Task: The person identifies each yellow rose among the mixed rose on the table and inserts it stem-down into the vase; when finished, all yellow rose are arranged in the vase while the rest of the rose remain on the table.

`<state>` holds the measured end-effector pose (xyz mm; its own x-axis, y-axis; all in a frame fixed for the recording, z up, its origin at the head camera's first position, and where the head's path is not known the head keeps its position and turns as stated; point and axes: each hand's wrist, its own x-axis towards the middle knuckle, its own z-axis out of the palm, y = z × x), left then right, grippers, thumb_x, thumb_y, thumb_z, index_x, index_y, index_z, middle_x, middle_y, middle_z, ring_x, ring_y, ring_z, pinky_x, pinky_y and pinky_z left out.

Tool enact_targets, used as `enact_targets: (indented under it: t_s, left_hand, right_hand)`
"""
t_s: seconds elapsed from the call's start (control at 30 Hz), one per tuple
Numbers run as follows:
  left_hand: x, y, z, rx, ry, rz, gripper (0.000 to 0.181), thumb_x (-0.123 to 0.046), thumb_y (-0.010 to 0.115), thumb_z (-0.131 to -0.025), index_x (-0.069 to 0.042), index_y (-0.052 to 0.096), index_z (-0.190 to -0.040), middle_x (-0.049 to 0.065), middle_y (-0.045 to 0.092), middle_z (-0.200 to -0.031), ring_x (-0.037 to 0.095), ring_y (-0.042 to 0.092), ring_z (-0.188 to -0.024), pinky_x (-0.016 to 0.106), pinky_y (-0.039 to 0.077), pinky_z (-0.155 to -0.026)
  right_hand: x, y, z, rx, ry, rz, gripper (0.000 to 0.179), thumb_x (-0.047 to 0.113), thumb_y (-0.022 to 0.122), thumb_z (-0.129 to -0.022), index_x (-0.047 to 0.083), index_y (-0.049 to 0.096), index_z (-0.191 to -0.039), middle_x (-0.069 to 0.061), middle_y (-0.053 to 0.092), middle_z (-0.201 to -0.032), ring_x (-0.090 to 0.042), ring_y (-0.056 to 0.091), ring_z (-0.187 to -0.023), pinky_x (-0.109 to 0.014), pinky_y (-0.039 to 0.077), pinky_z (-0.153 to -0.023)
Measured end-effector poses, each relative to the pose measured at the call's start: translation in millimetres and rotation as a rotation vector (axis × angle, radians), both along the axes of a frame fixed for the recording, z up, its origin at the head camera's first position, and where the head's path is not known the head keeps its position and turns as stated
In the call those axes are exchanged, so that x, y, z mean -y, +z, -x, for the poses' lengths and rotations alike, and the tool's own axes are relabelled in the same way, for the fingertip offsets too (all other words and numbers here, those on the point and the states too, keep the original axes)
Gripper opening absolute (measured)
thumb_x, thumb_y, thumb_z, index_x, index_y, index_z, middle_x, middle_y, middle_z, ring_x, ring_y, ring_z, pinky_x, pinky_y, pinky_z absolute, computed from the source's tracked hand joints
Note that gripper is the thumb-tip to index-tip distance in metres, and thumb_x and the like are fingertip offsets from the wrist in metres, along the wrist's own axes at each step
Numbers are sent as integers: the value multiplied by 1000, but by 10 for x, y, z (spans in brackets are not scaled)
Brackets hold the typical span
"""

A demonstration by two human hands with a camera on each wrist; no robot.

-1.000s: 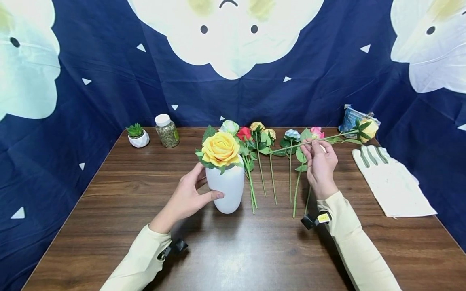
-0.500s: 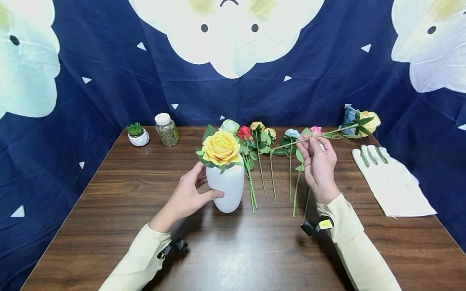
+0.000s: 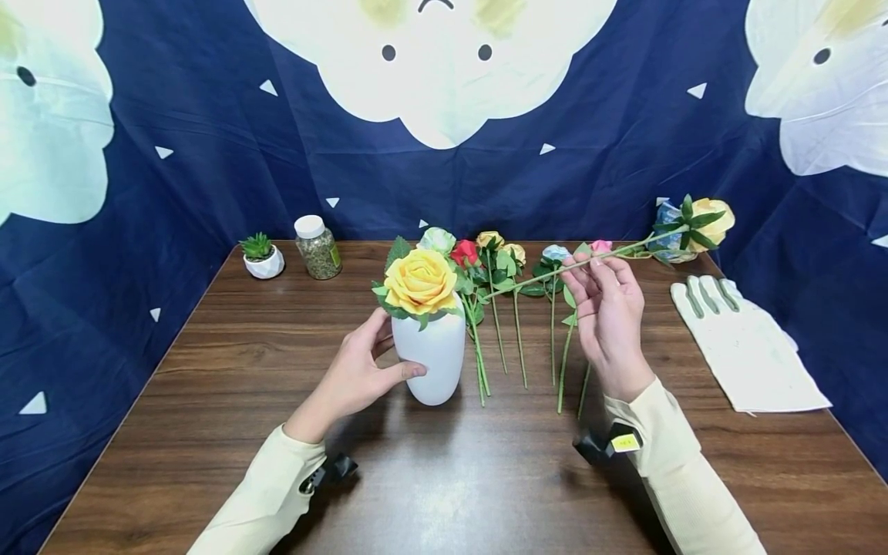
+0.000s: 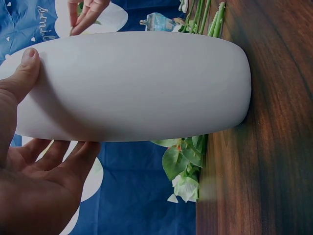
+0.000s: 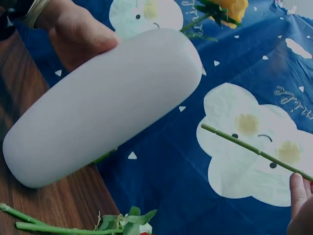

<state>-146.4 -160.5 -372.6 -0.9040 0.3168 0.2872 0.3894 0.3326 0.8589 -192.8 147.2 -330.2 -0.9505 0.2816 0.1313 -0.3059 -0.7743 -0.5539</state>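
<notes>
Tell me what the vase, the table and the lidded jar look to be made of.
White vase: perhaps ceramic or plastic, matte, judging by its soft, even shading. Table: wood or wood-look laminate, satin, with streaky grain and blurred glare. Jar: clear glass or plastic, smooth-looking; contents show through.

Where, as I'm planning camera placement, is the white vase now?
In the head view, the white vase is near the middle, gripped by the left hand, just left of loose green stems.

Vase [image 3: 438,351]: plain, unpatterned white
Rose in vase [image 3: 421,282]: golden yellow
Held rose [image 3: 714,221]: paler yellow
Worktop [image 3: 208,401]: brown, streaked with darker wood grain
Backdrop [image 3: 208,100]: navy blue, splashed with a white cloud-and-triangle print
</notes>
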Motion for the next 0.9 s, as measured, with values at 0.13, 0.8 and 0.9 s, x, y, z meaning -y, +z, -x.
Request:
enact_targets:
  t_s: [0.13,0.8,0.9]
  left_hand:
    - [-1,0,5,-2,1,3,80,-5,88,-82,-5,45,-149,18,64,-139,31,61,-130,44,53,-108]
    - [2,-2,9,-5,-2,-1,79,-5,88,-82,-4,46,-149,19,64,-139,31,61,-130,45,53,-107]
    - [2,-7,10,-4,-1,0,80,-5,88,-82,-5,45,-149,18,64,-139,31,61,-130,45,53,-107]
  right_hand:
    - [22,30,-42,-14,6,-8,20,-6,46,-106,-2,59,-91,-15,72,-86,-23,76,-79,-28,65,-74]
    - [126,137,-236,-160,98,-26,9,-4,54,-104,-5,60,-99,-17,72,-92,-24,76,-84,-29,65,-80]
    - [133,146,-257,-172,98,-22,7,-5,55,-104,-5,60,-99,-17,72,-92,-24,76,-85,-29,65,-80]
